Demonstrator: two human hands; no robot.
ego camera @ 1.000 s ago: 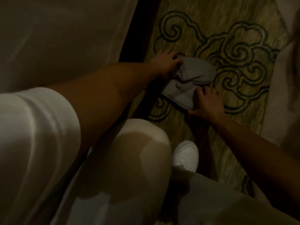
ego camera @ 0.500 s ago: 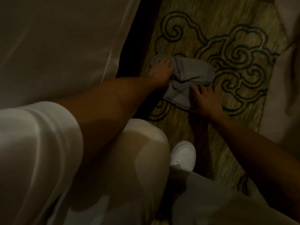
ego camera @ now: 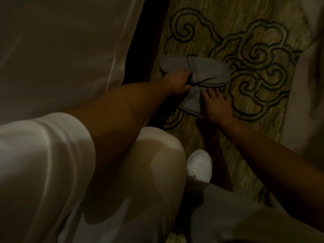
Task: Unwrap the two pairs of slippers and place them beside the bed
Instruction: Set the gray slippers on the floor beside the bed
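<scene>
Two grey slippers lie on the patterned carpet close to the bed. The far slipper (ego camera: 206, 71) lies flat, its toe to the right. My left hand (ego camera: 178, 83) grips it at the opening of its upper. The near slipper (ego camera: 192, 100) lies at an angle under it, partly hidden. On its right edge rests my right hand (ego camera: 216, 106), fingers spread and pressing down. No wrapping shows in the dim light.
The bed's pale cover (ego camera: 61, 50) fills the left side, with a dark gap (ego camera: 149, 41) below its edge. Another pale fabric edge (ego camera: 305, 85) hangs at the right. My white shoe (ego camera: 199, 163) stands on the carpet (ego camera: 245, 23) behind the slippers.
My left hand has pulled the upper slipper flat and towards the bed, so its heel end now shows at the left. My right hand stays on the lower slipper.
</scene>
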